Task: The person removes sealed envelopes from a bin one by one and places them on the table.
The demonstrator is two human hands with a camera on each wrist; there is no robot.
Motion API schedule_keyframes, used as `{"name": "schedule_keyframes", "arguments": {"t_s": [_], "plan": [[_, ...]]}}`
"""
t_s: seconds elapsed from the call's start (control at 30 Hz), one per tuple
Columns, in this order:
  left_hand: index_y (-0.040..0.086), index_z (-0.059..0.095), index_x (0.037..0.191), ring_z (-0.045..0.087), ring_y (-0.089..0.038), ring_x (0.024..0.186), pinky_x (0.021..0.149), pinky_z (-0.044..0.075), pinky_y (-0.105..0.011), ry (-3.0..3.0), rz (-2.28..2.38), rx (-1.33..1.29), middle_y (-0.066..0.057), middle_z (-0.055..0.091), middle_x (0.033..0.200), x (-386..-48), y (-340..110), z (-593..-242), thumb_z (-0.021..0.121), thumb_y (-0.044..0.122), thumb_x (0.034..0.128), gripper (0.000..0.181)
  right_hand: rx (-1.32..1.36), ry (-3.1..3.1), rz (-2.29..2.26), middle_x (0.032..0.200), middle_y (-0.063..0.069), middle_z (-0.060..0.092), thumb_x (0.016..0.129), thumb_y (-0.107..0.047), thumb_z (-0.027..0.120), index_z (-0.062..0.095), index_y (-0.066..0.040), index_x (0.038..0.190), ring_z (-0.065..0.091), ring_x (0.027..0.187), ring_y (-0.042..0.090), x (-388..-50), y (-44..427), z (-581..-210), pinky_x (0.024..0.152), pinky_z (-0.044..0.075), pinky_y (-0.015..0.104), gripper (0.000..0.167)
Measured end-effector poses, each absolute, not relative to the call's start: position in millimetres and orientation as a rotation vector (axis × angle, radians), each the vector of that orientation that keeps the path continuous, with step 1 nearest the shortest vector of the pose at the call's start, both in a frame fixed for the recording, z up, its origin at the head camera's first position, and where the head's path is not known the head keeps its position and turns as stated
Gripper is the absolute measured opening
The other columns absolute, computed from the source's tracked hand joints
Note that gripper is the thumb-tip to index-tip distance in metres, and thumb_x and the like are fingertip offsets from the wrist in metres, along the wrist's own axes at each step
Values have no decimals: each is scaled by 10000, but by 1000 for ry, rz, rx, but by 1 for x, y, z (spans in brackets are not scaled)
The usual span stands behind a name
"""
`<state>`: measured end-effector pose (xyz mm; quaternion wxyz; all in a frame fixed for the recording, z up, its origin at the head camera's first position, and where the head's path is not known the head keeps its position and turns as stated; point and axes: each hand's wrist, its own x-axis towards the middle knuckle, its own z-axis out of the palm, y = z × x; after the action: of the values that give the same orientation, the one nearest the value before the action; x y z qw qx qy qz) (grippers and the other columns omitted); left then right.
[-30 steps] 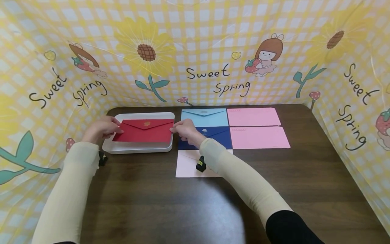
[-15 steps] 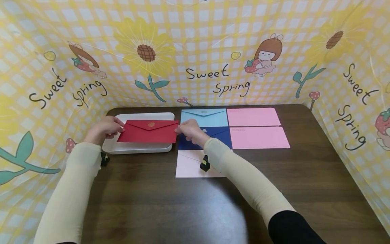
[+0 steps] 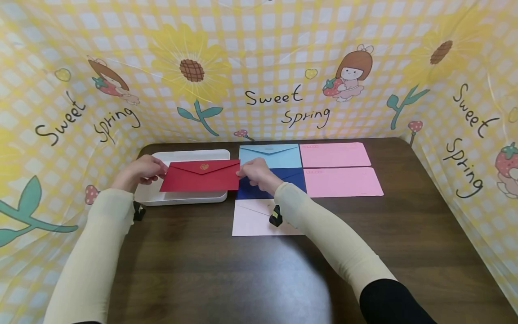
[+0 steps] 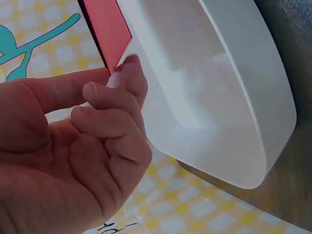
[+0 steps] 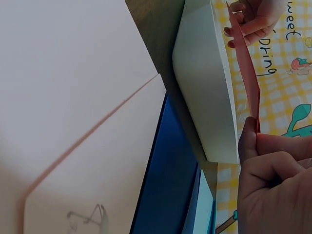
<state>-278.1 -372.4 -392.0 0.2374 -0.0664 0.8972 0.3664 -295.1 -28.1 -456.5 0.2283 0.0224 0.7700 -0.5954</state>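
A red envelope with a gold emblem on its flap is held level above the white tray. My left hand pinches its left end between thumb and fingers, while my right hand pinches the right end. In the left wrist view a corner of the red envelope sits at the fingertips of my left hand. Seen from the right wrist, the red envelope stretches between both hands, above the rim of the tray.
Right of the tray lie a light blue envelope, a dark blue envelope partly under my right hand, and a pale pink envelope. Two pink envelopes lie farther right on the brown table. A patterned cloth walls the table in.
Both hands have shifted a little to the right with the red envelope, whose right end now reaches past the tray's edge toward the dark blue envelope. The other envelopes have stayed put.
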Motion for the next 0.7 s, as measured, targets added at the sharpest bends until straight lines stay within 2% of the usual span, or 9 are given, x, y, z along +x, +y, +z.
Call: {"name": "schedule_keyframes", "arguments": {"t_s": [0.1, 0.13, 0.2, 0.37, 0.43, 0.47, 0.53, 0.6, 0.7], "plan": [[-184, 562, 1279, 518, -130, 651, 563, 441, -233, 2457, 997, -170, -21, 705, 836, -279, -371, -391, 503, 38, 1046, 327, 44, 2117, -1631, 1049, 49, 763, 997, -139, 717, 814, -58, 1084, 653, 1163, 297, -296, -24, -456, 1007, 530, 492, 154], [-184, 555, 1294, 522, -126, 657, 568, 446, -232, 2452, 999, -168, -19, 705, 840, -279, -371, -391, 502, 41, 1052, 334, 38, 2112, -1635, 1053, 54, 763, 995, -137, 719, 815, -52, 1074, 656, 1078, 279, -297, -22, -457, 979, 536, 466, 151], [-184, 542, 1315, 527, -121, 664, 574, 455, -229, 2444, 1006, -170, -17, 704, 843, -279, -370, -391, 505, 43, 1058, 345, 29, 2109, -1632, 1059, 53, 758, 995, -138, 722, 817, -54, 1050, 631, 1030, 257, -298, -19, -457, 950, 536, 441, 139], [-187, 515, 1357, 541, -121, 678, 577, 468, -231, 2434, 1025, -162, -45, 718, 889, -277, -368, -391, 514, 34, 1053, 376, 21, 2108, -1638, 1073, 53, 742, 986, -123, 728, 821, -55, 991, 611, 1124, 277, -299, -14, -458, 996, 534, 476, 115], [-170, 511, 1381, 563, -132, 694, 581, 475, -238, 2440, 1019, -148, -84, 729, 945, -276, -367, -391, 523, 40, 1051, 391, 17, 2113, -1639, 1077, 59, 742, 983, -120, 729, 823, -57, 987, 620, 1110, 266, -299, -12, -457, 1002, 533, 484, 113], [-159, 509, 1393, 576, -142, 707, 584, 479, -243, 2446, 1012, -142, -115, 734, 980, -276, -366, -391, 528, 44, 1051, 398, 16, 2119, -1635, 1077, 56, 740, 982, -125, 730, 823, -61, 984, 624, 1071, 245, -299, -10, -458, 988, 539, 471, 113], [-140, 505, 1416, 605, -175, 733, 588, 483, -253, 2460, 1000, -129, -180, 736, 1056, -277, -365, -392, 540, 51, 1050, 414, 13, 2117, -1636, 1070, 79, 734, 984, -127, 728, 819, -54, 989, 584, 856, 200, -298, -7, -458, 929, 539, 431, 116], [-122, 507, 1425, 627, -204, 763, 595, 482, -263, 2478, 983, -121, -231, 727, 1115, -277, -365, -392, 547, 57, 1046, 421, 12, 2117, -1633, 1066, 94, 728, 987, -130, 726, 815, -53, 1008, 464, 678, 157, -298, -3, -458, 863, 514, 400, 119], [-121, 520, 1416, 643, -229, 782, 590, 473, -272, 2517, 958, -116, -243, 728, 1128, -277, -366, -394, 568, 62, 1032, 428, 20, 2117, -1631, 1067, 99, 717, 990, -132, 724, 809, -41, 1044, 308, 568, 149, -297, 3, -459, 835, 488, 393, 136]]}}
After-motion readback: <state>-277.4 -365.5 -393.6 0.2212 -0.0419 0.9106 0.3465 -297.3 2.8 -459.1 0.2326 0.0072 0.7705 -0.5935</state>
